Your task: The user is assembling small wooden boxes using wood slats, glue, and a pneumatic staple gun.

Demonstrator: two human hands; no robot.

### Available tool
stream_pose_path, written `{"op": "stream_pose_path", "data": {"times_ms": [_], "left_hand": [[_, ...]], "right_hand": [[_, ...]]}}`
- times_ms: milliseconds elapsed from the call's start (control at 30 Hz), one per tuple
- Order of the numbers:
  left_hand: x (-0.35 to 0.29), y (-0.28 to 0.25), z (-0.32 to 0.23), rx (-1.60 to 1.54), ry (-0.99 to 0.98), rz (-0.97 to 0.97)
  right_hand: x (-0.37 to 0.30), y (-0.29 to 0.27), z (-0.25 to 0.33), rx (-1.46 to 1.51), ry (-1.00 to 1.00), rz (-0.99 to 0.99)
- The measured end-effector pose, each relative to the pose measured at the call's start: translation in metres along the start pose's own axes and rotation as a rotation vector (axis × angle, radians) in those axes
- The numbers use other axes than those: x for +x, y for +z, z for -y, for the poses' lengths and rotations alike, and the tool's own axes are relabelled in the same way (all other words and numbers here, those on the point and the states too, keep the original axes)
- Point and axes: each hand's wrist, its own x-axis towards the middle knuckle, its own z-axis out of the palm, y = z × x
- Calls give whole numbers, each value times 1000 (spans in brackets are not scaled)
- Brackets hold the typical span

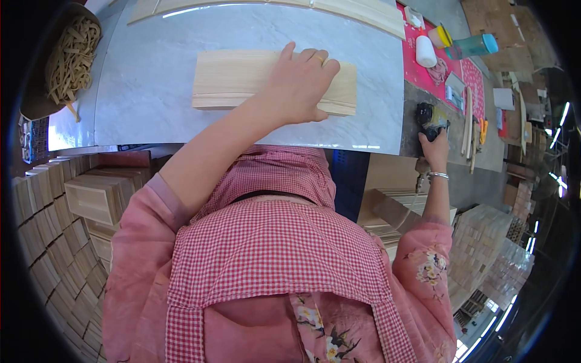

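A long pale wooden box (233, 78) lies on the white marbled tabletop, its closed, flat side up and a groove along its near side. My left hand (299, 85) spans it right of the middle, with the fingers over the top toward the far edge and the thumb at the near edge. To the right, my right hand (434, 150) grips a black hand tool with a yellowish part (431, 118), standing on the dark side surface. The tool's exact kind is unclear, and part of it is hidden by the fingers.
A bin of curled tan strips (75, 57) stands at the left. Long wooden boards (351, 11) lie along the far edge. A white bottle (425, 53), a teal-capped bottle (475, 45) and wooden sticks (467, 124) are at the right. Stacked wooden boxes (91, 202) flank me below.
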Motion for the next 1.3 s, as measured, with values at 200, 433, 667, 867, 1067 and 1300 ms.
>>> {"op": "stream_pose_path", "data": {"times_ms": [200,433,667,867,1067,1300], "left_hand": [[6,8,3,-134,46,-62],[0,15,7,-175,31,-166],[1,19,8,-161,33,-204],[1,22,8,-164,33,-232],[1,22,9,-167,36,-250],[1,17,7,-185,27,-201]], "right_hand": [[26,-10,-31,90,93,75],[-49,-111,83,417,84,197],[-127,-145,174,632,-10,340],[-134,-141,191,674,-67,401],[-131,-137,194,674,-43,419],[-136,-138,202,686,42,471]]}}
